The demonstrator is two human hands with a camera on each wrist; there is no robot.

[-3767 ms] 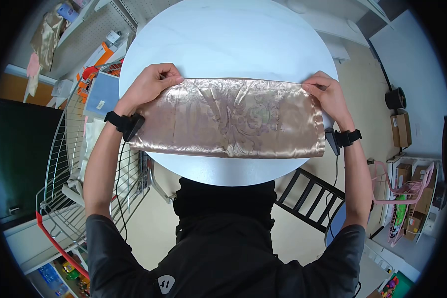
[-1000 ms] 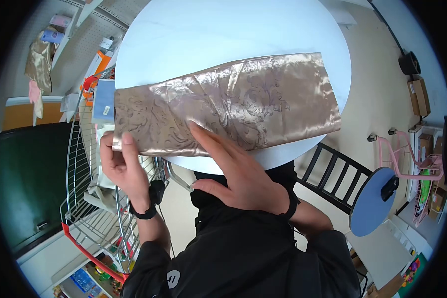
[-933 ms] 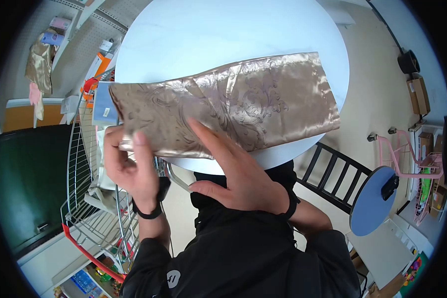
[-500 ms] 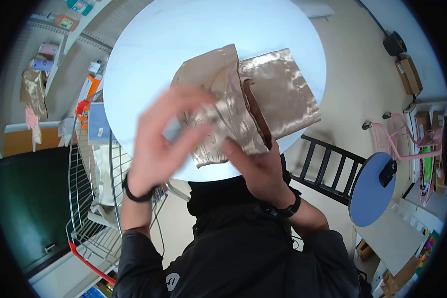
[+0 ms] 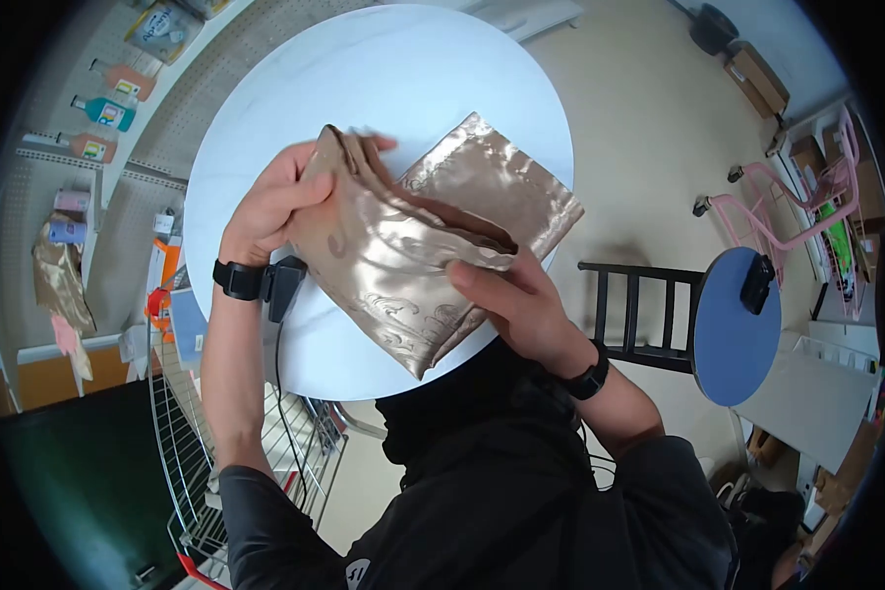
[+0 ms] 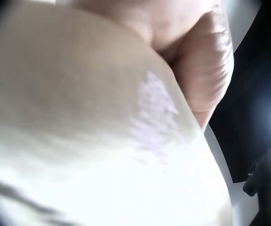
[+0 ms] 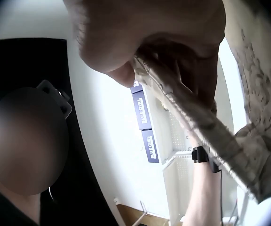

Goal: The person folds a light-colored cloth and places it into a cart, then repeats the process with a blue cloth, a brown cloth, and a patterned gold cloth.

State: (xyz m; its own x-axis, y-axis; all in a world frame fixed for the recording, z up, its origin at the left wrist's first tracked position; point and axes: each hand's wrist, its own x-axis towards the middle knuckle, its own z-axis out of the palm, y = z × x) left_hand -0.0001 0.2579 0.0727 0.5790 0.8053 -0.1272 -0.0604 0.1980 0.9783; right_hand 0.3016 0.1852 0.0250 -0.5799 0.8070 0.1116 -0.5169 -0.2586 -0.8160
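A shiny champagne satin cloth [image 5: 383, 265] with a scroll pattern is folded in layers, its near part lifted and turned over toward the right. My left hand [image 5: 275, 202] pinches its upper left corner, thumb on top and fingertips showing behind the layers. At the right end of the folded edge, my right hand [image 5: 536, 315] grips the layers between thumb and fingers. The cloth's far end lies flat on the round white table [image 5: 285, 88]. Cloth fills most of the left wrist view. In the right wrist view, a hemmed edge [image 7: 201, 120] runs out from my fingers.
A metal shopping cart [image 5: 192, 442] stands at the left below shelves with bottles [image 5: 103, 113]. Right of the table are a black-framed stool with a blue seat [image 5: 737, 334] and a pink cart [image 5: 767, 226]. A cable hangs from my left wrist.
The cloth first lay as a long strip held at both far corners. Its left end has since been folded over to the right. My left hand has moved up to the fold's far corner.
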